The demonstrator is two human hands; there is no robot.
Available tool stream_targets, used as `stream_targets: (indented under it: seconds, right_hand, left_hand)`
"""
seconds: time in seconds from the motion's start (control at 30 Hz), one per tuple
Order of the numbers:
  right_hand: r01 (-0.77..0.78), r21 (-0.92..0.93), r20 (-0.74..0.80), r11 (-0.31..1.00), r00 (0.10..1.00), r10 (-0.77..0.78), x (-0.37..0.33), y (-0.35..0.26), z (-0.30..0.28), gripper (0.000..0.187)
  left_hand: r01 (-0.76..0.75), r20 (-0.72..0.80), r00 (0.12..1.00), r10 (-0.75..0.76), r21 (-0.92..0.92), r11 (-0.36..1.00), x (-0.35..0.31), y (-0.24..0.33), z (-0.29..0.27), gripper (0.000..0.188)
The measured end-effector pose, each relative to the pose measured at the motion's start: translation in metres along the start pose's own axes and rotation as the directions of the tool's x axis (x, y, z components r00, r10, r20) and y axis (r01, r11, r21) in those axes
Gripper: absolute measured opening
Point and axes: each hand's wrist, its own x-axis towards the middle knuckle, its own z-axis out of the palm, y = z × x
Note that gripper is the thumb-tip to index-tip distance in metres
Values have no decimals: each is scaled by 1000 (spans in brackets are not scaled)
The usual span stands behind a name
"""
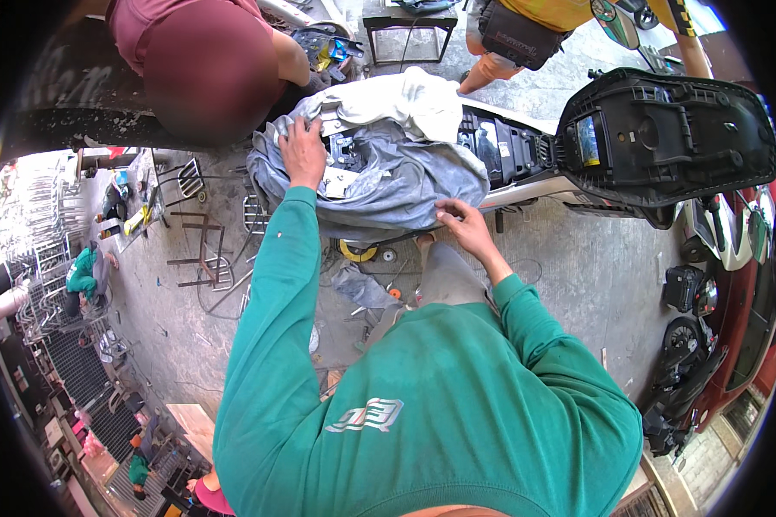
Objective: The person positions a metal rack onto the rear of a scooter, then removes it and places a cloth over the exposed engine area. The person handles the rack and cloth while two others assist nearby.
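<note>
A grey cloth [405,177] lies bunched over the rear of a motorbike, with a white cloth [405,102] along its far side. In the gap between the folds show dark parts and a pale metal piece [336,181]. My left hand [303,155] rests on the cloth at the left of this gap, fingers stretched out and slightly apart. At the near right edge of the grey cloth is my right hand [468,226], its thumb and fingertips pinched together at the cloth. The motorbike's seat [668,133] stands raised at the right, its black underside showing.
A person in a maroon shirt [125,34] leans in at the far left; another with a waist bag [526,36] stands beyond the motorbike. On the floor lie a metal frame [203,250], a grey rag [362,286] and a yellow ring-shaped part [358,252]. Parked motorbikes [685,345] line the right.
</note>
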Motion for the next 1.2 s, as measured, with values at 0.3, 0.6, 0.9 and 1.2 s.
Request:
stream_targets:
  seconds: [0.3,0.6,0.9,1.2]
  right_hand:
    - [495,-622,90,607,815,-572,171,-80,80,23]
    - [295,-928,152,229,859,-490,220,-72,116,30]
    - [283,-852,120,441,925,-362,224,-88,104,30]
    - [443,-823,203,355,814,-545,263,-96,112,49]
  left_hand:
    - [90,52,995,-86,-87,992,4,-8,-6,20]
    - [135,5,991,-136,113,984,18,5,9,20]
    - [76,-17,997,-75,46,996,8,13,-16,31]
    - [-49,111,993,43,47,998,34,-6,12,50]
